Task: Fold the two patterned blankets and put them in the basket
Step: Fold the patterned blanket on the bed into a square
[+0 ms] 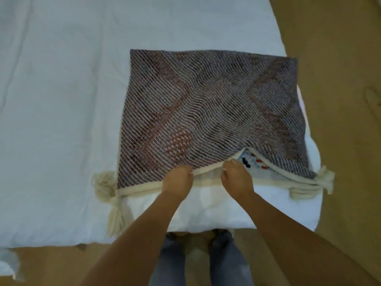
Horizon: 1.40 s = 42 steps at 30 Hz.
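The patterned blanket [210, 112] lies folded on the white bed [61, 120]; the left hand [178, 178] and right hand [237, 174] both pinch its cream near edge, lifted slightly. Next probably comes another fold; no basket is visible

Folded blanket [206, 104] at the near right corner of the bed [61, 120].
It is a dark weave of fine diagonal stripes with faded reddish patches, folded into a rough square and lying flat. A cream edging [140, 186] runs along its near side, with cream tassels at the left [105, 182] and right [325, 178] near corners. The top layer is raised at mid-edge, baring a pale inner face [253, 164] with blue, black and red marks.
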Available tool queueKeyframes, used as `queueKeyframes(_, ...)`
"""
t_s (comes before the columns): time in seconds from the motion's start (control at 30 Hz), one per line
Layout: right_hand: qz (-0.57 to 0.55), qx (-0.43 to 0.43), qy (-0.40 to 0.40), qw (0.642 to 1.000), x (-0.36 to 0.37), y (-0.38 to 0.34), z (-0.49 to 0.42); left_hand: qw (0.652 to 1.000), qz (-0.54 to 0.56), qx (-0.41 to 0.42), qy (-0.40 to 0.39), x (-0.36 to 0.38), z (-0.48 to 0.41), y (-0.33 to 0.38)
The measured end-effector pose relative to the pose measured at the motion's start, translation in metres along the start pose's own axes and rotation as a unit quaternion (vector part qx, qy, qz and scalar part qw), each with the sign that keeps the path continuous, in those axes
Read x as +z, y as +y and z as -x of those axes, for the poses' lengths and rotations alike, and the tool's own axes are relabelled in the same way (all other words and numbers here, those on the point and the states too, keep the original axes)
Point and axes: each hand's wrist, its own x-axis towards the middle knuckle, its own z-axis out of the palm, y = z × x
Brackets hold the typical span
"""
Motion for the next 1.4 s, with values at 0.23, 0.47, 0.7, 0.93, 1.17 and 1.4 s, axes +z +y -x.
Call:
queueKeyframes(0.23, 0.083, 0.056, 0.036, 0.994, -0.014, 0.106, -0.022, 0.984, -0.168, 0.040, 0.034, 0.044, -0.032, 0.044)
queueKeyframes(0.47, 0.152, -0.021, -0.003, 0.988, -0.007, 0.145, -0.044, 0.980, -0.179, -0.015, 0.079, 0.069, -0.043, 0.067)
queueKeyframes(0.7, 0.163, -0.028, -0.026, 0.986, -0.015, 0.180, -0.041, 0.988, -0.083, -0.035, 0.126, 0.070, -0.016, 0.078)
queueKeyframes(0.93, 0.175, -0.011, -0.044, 0.984, -0.016, 0.187, -0.041, 0.990, -0.069, -0.034, 0.118, 0.065, -0.006, 0.081)
queueKeyframes(1.17, 0.180, 0.006, -0.036, 0.983, -0.018, 0.185, -0.031, 0.992, -0.061, -0.052, 0.099, 0.070, -0.003, 0.080)
queueKeyframes(1.4, 0.124, -0.007, -0.013, 0.992, -0.026, 0.200, -0.008, 0.992, -0.076, -0.013, 0.101, 0.056, 0.002, 0.067)
